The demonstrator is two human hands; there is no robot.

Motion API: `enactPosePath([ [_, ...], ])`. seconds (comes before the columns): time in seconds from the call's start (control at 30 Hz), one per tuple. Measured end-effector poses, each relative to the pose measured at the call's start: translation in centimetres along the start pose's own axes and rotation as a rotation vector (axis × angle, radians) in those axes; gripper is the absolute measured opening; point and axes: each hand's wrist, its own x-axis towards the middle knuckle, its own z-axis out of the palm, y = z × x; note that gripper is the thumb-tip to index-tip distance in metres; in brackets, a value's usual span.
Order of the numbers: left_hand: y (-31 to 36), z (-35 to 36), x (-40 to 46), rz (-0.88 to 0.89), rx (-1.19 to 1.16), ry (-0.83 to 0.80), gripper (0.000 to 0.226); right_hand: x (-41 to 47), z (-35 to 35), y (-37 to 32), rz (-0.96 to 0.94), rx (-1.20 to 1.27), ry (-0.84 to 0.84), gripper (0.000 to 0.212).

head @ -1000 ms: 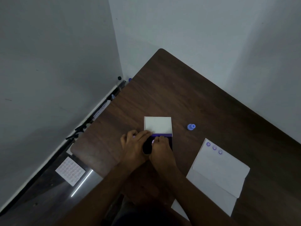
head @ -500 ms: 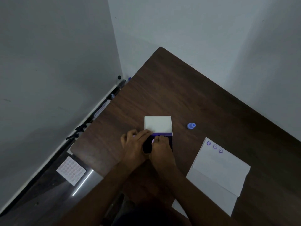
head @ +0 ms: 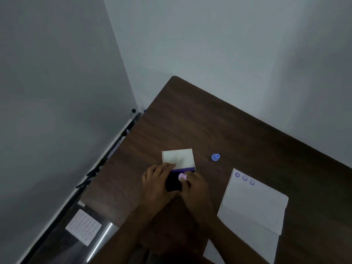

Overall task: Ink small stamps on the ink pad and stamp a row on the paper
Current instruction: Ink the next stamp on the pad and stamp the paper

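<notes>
Down at the near edge, both forearms reach in over the dark wooden surface [head: 247, 130] and the hands meet at the ink pad [head: 172, 182]. The right hand [head: 196, 189] has its fingers [head: 185, 178] pinched shut around a small pink stamp [head: 181, 176], holding it right at the dark ink face, though whether it is pressing down or just clear of it is too close to call. The left hand [head: 158, 180] lies flat along the pad's other side, its fingers [head: 167, 166] stretched out and resting against the case to steady it, gripping nothing that shows. Just beyond those fingers the pad's white lid [head: 178, 158] stands folded back, a purple strip showing at the hinge. Off to the right of the pinching fingers lies the paper [head: 255, 206], and at its far corner three purple smiley prints [head: 244, 178] run in a short line, so the row is begun but looks far from filling that edge. Further out, beyond the right fingers, a blue stamp [head: 215, 157] sits alone on the surface, nobody touching it. By the look of it this is the inking step, with the next print yet to go beside the third.
</notes>
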Motion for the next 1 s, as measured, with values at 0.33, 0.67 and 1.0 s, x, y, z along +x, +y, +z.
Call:
enactPosePath([
  [0.33, 8.8, -4.4, -0.3, 0.06, -0.588, 0.093, 0.039, -3.4, -8.1, -2.5, 0.519, 1.672, -0.183, 0.031],
  [0.67, 15.1, -8.4, -1.7, 0.252, -0.41, 0.199, 0.041, -6.1, -11.2, -4.5, 0.469, 2.07, -0.219, 0.031],
  [1.0, 17.5, -8.7, -2.6, 0.345, -0.305, 0.208, 0.042, -7.4, -12.9, -4.0, 0.419, 2.084, -0.195, 0.046],
])
